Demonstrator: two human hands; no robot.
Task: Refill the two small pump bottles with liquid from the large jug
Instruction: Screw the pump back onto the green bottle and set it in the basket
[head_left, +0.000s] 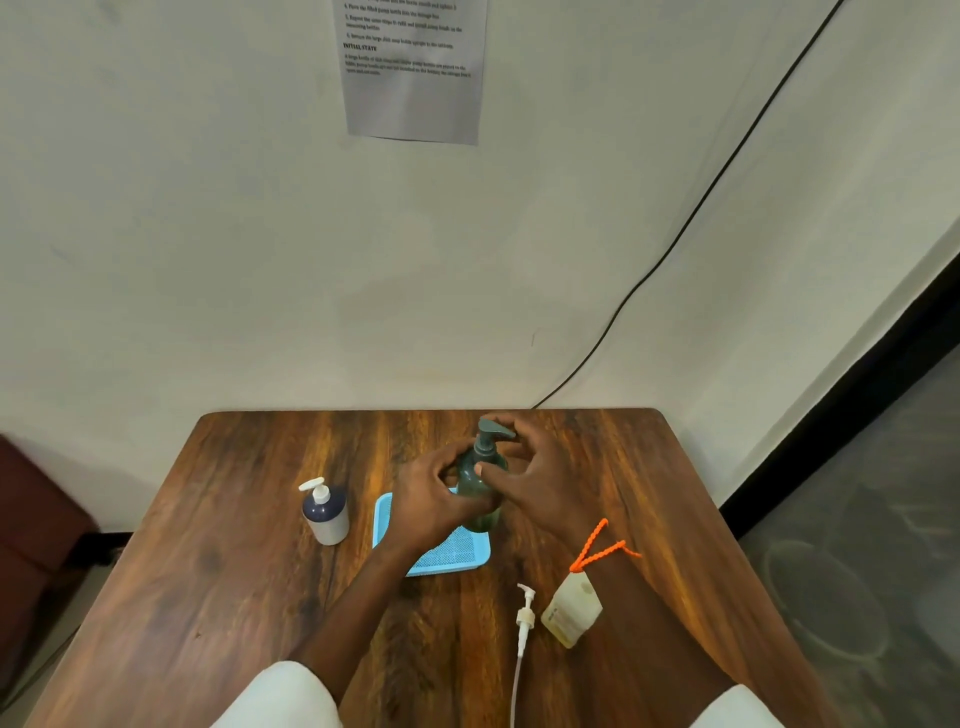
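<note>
Pale wall (208, 234) fills the upper view; a printed sheet (413, 67) is fixed to it, text too blurred to read, and a black cable (691, 208) runs down the wall diagonally to the far edge of the table.

Wooden table (249, 571), dark brown grain, stands against the wall. Landmark for positions: the blue tray (441, 558), a shallow mesh-bottomed tray near the table's centre.

Green pump bottle (480, 480): upright, pump head on, over the far right corner of the blue tray. Cannot tell whether its base touches the tray or is lifted.

Left hand (434, 499): fingers curled round the lower body of the green pump bottle, gripping it from the left. The forearm crosses over the blue tray.

Right hand (524, 467): fingers wrapped round the neck and collar of the same bottle just under the pump head, thumb on the near side. An orange beaded cord (597, 545) sits at the right wrist.

White pump bottle (326, 512): upright, white pump and dark upper body, left of the blue tray, apart from it, untouched.

Yellowish pouch-like container (571, 610): near side and right of the blue tray, partly under the right forearm; label unreadable.

Loose white pump (524, 618): lies on the table just left of the container, its dip tube trailing toward the near edge.
</note>
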